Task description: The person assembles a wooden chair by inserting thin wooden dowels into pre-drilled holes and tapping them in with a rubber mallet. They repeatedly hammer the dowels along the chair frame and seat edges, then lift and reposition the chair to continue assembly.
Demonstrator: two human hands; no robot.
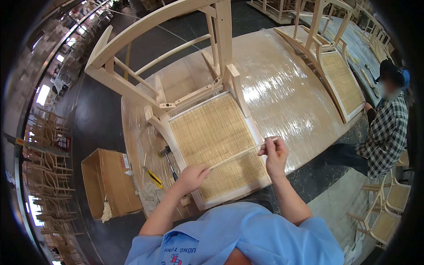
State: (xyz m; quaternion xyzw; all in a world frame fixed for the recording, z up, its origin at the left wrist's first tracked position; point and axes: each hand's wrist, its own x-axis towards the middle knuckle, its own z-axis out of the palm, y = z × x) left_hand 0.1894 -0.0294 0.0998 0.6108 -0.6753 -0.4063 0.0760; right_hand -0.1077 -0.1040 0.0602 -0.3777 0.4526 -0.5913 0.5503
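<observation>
A thin pale strip (236, 155), like a cane spline, is stretched between my two hands over a woven cane panel (212, 128). Its left end is pinched in my left hand (193, 178), above the panel's left edge. My right hand (274, 154) grips the other end by the panel's right side. The panel sits in the pale wooden back frame of a chair (224, 31), which lies on the table with its legs and seat rails up. Whether the strip touches the weave, I cannot tell.
Beside my left arm lie a yellow utility knife (153, 177), a hammer (170, 161) and a crumpled cloth (151, 194) on the plastic-covered table (282, 84). A cardboard box (117, 181) stands to the left. At the right, a co-worker (384, 123) stands near another cane chair (338, 79).
</observation>
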